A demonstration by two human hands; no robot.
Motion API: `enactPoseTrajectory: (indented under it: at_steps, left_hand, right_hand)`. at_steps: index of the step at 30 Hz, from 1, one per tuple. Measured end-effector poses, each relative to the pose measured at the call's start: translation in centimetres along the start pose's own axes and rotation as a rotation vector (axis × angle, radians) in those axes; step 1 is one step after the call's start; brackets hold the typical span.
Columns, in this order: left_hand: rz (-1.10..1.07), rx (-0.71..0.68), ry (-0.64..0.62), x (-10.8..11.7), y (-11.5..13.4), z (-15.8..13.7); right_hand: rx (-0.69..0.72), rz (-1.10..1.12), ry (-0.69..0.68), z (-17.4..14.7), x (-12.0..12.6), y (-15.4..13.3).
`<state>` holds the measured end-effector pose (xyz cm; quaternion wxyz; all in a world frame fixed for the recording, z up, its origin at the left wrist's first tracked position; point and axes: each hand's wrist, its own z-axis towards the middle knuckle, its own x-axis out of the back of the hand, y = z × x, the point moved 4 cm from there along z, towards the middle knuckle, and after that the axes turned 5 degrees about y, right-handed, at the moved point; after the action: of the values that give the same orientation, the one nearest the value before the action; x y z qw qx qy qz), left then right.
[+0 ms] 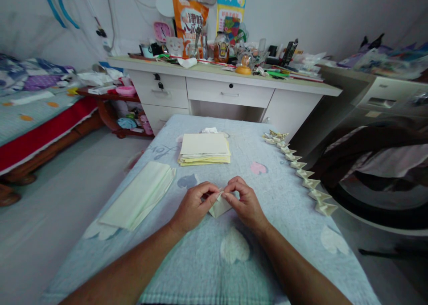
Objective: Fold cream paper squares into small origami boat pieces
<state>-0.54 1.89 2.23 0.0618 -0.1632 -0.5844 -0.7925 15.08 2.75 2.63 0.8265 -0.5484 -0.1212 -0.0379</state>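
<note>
Between my two hands is a small piece of pale folded paper (218,208), its lower corner pointing toward me. My left hand (197,204) pinches its upper left edge between thumb and fingertips. From the other side my right hand (245,202) pinches the upper right edge, and the two sets of fingertips almost meet. The fingers hide the paper's top. Beyond my hands lies a stack of cream and yellow paper sheets (204,145). Long folded pale-green paper (135,195) rests to the left. A row of folded paper boat shapes (306,174) runs along the right edge.
A light blue patterned cloth (281,260) covers the table. Behind stands a white desk (230,93) crowded with jars, a clock and an orange bag (189,24). A front-loading washing machine (384,117) is close on the right; a bed (40,104) is at the left.
</note>
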Motion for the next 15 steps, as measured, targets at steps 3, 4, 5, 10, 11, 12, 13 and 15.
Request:
enactPoseTrajectory:
  at_steps: [3,4,5,10,11,12,13,15]
  left_hand:
    - [-0.004,-0.003,-0.009,0.0,0.11,0.04]
    - [-0.003,-0.005,-0.011,0.01,0.18,0.06]
    - [-0.004,-0.009,-0.014,0.01,0.25,0.07]
    - [0.004,-0.009,-0.018,-0.08,0.28,0.1]
    - [0.011,-0.01,-0.014,-0.11,0.22,0.09]
    - [0.017,-0.013,-0.009,-0.14,0.15,0.1]
    - [0.02,-0.018,-0.004,-0.17,0.09,0.1]
    - [0.019,-0.025,0.003,-0.2,0.0,0.11]
  right_hand:
    - [-0.001,-0.005,-0.001,0.03,0.04,-0.07]
    - [0.0,-0.007,-0.002,0.03,0.05,-0.08]
    - [0.002,-0.008,-0.003,0.03,0.04,-0.08]
    - [0.015,-0.021,0.0,-0.03,0.05,-0.15]
    - [0.017,-0.025,-0.002,-0.06,0.07,-0.22]
    - [0.019,-0.029,-0.007,-0.09,0.08,-0.3]
    - [0.023,-0.033,-0.014,-0.12,0.1,-0.4]
    - [0.039,-0.045,-0.026,-0.17,0.16,-0.61]
